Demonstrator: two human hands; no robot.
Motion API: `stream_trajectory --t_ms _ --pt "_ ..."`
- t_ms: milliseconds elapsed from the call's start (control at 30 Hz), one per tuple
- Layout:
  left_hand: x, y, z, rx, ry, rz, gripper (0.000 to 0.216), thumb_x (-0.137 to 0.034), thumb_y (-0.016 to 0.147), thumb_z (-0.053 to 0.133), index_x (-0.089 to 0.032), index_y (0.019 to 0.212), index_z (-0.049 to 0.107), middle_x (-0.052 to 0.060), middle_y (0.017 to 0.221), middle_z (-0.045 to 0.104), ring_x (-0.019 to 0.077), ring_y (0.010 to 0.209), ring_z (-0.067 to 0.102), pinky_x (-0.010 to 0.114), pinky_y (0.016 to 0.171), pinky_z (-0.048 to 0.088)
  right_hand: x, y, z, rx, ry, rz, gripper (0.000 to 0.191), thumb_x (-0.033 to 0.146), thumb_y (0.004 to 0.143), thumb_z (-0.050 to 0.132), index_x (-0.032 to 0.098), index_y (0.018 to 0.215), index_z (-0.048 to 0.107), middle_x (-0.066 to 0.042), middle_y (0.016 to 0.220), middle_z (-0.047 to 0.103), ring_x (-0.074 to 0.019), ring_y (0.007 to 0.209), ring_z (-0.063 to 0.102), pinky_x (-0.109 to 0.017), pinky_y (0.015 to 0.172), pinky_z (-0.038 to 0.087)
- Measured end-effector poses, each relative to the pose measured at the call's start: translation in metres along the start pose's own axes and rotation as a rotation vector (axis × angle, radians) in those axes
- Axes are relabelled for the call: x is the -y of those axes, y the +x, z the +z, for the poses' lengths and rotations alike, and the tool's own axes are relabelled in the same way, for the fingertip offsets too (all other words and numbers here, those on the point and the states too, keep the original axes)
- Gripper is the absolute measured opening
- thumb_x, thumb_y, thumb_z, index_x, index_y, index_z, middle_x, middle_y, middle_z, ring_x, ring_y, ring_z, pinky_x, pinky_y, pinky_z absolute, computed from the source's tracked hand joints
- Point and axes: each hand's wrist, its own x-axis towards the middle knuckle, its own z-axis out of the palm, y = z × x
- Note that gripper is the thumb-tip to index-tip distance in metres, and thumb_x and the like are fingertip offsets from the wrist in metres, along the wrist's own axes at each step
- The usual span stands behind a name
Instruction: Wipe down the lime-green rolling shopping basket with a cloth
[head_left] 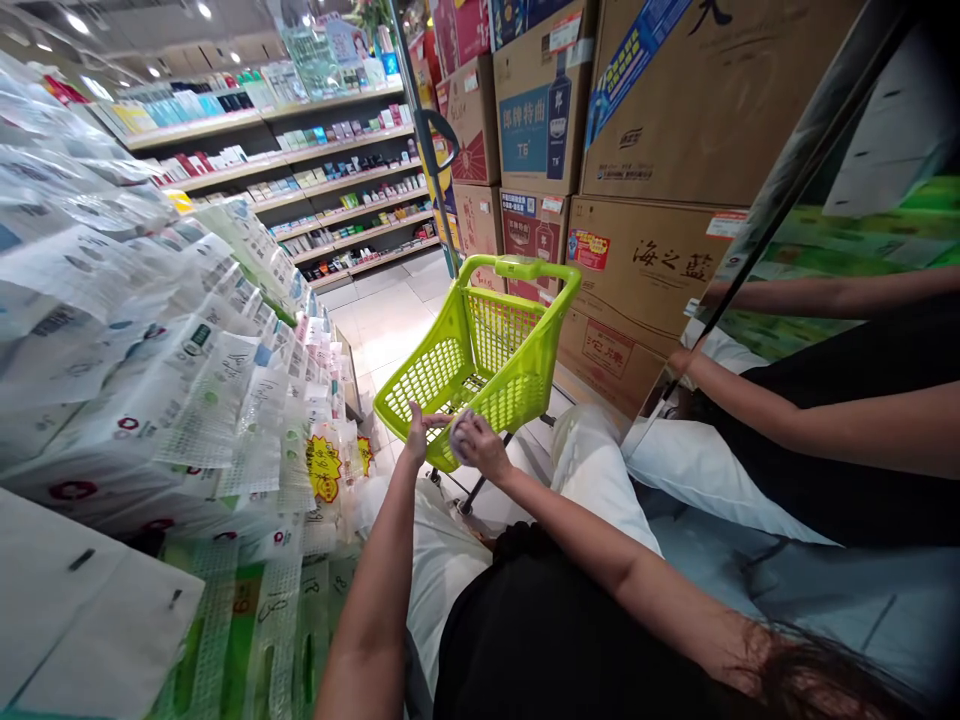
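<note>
A lime-green plastic shopping cart [517,325] with lattice sides stands in front of me. My left hand [420,435] is in front of its near edge, thumb up and fingers stretched out to the right. I cannot tell whether those fingers touch the cart. Beside it, my right hand [486,447] is closed around a crumpled, pale greyish cloth [460,438]. The cloth is close to the left fingertips and mostly covered by the right fingers. Past the cart's lattice the inside shows only in part.
Stacked packs of tissue [172,340] with price tags rise on the left. Large cardboard boxes [645,250] are piled on the right, next to a mirror [847,220]. A grey pole [427,130] stands behind the cart. Shelves of small goods [337,170] line the back, beyond the tiled floor [382,310].
</note>
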Motion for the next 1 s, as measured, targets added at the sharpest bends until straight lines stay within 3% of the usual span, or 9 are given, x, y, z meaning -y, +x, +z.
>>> stream_trajectory --t_ms 133,200,367,467,600,800,1000 --pt "0.002 -0.004 0.002 -0.043 0.023 0.01 0.117 -0.087 0.083 -0.012 -0.017 0.08 0.082 0.016 0.094 0.082 0.0318 0.104 0.073 0.051 0.114 0.044 -0.051 0.026 -0.03 -0.344 -0.025 0.423 0.034 0.02 0.084 0.052 0.016 0.114 0.069 -0.013 0.11 0.056 -0.0274 0.099 0.06 -0.044 0.097 0.051" --pt "0.005 -0.005 0.003 -0.064 0.014 0.016 0.115 -0.088 0.083 -0.008 -0.017 0.08 0.081 0.016 0.096 0.082 0.0322 0.102 0.074 0.053 0.114 0.044 -0.076 0.046 -0.05 -0.473 -0.039 0.559 0.036 0.02 0.081 0.052 0.015 0.113 0.068 -0.013 0.108 0.055 -0.0278 0.098 0.059 -0.045 0.099 0.05" --pt "0.009 -0.01 0.004 -0.037 0.031 0.04 0.113 -0.09 0.082 -0.004 -0.017 0.083 0.082 0.015 0.101 0.082 0.0333 0.106 0.074 0.053 0.113 0.046 -0.111 0.108 -0.101 -0.672 -0.08 0.544 0.048 0.034 0.094 0.045 0.014 0.137 0.057 -0.02 0.127 0.053 -0.0294 0.119 0.056 -0.043 0.106 0.045" --pt "0.008 -0.014 0.005 -0.028 0.046 0.056 0.111 -0.089 0.083 -0.003 -0.018 0.082 0.083 0.015 0.096 0.082 0.0338 0.108 0.073 0.054 0.119 0.039 -0.116 0.131 -0.116 -0.651 -0.057 0.545 0.054 0.036 0.102 0.03 0.017 0.15 0.046 -0.022 0.142 0.049 -0.0304 0.137 0.046 -0.048 0.115 0.038" --pt "0.008 -0.018 0.004 -0.054 0.106 0.085 0.107 -0.083 0.087 -0.004 -0.021 0.08 0.083 0.014 0.088 0.081 0.033 0.11 0.073 0.053 0.128 0.025 -0.112 0.119 -0.104 -0.568 0.04 0.625 0.059 0.032 0.098 0.032 0.013 0.153 0.041 -0.025 0.152 0.044 -0.0343 0.145 0.037 -0.057 0.119 0.03" --pt "0.008 -0.02 0.004 -0.076 0.116 0.108 0.103 -0.081 0.09 -0.001 -0.022 0.08 0.083 0.013 0.088 0.082 0.0346 0.114 0.072 0.057 0.128 0.025 -0.117 0.093 -0.076 -0.579 0.026 0.588 0.06 0.028 0.089 0.045 0.014 0.147 0.045 -0.026 0.144 0.045 -0.0344 0.133 0.049 -0.051 0.108 0.045" --pt "0.009 -0.019 0.006 -0.066 0.098 0.122 0.102 -0.083 0.089 0.002 -0.022 0.081 0.083 0.012 0.094 0.083 0.0344 0.112 0.073 0.055 0.131 0.018 -0.124 0.09 -0.082 -0.595 -0.04 0.461 0.048 0.024 0.089 0.04 0.017 0.135 0.053 -0.013 0.114 0.059 -0.0256 0.106 0.062 -0.043 0.097 0.052"
